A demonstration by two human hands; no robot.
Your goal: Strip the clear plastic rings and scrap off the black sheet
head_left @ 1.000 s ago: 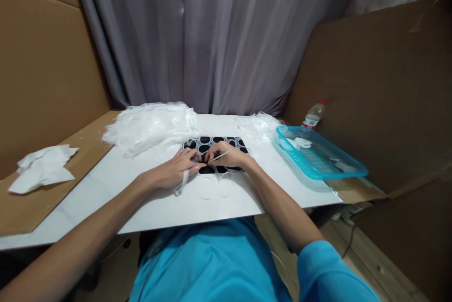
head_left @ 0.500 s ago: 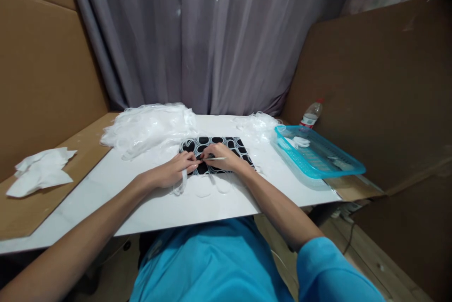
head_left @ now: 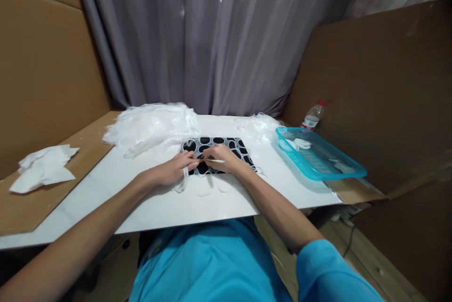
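On the white table lies a black mat (head_left: pixel 244 152) with a pattern of pale rings. My left hand (head_left: pixel 177 168) rests at the mat's left side, fingers together, with white loops (head_left: pixel 181 183) hanging by its palm. Close to its fingertips, my right hand (head_left: pixel 221 158) is closed in a pinch round a thin pale stick-like tool (head_left: pixel 218 161). What lies between the fingertips of both hands is too small to make out. Thin white strands (head_left: pixel 208 189) lie on the table in front of the mat.
A big heap of white stringy material (head_left: pixel 151 128) stands back left, a smaller heap (head_left: pixel 261 125) back right. A blue basket (head_left: pixel 318 177) holds white pieces; a bottle (head_left: pixel 312 116) is behind it. Crumpled white paper (head_left: pixel 44 170) lies on cardboard (head_left: pixel 84 144) at left.
The view has shifted slightly. The pale tool in my right hand has tilted a little, its free end lower. Both hands keep nearly the same place on the mat.
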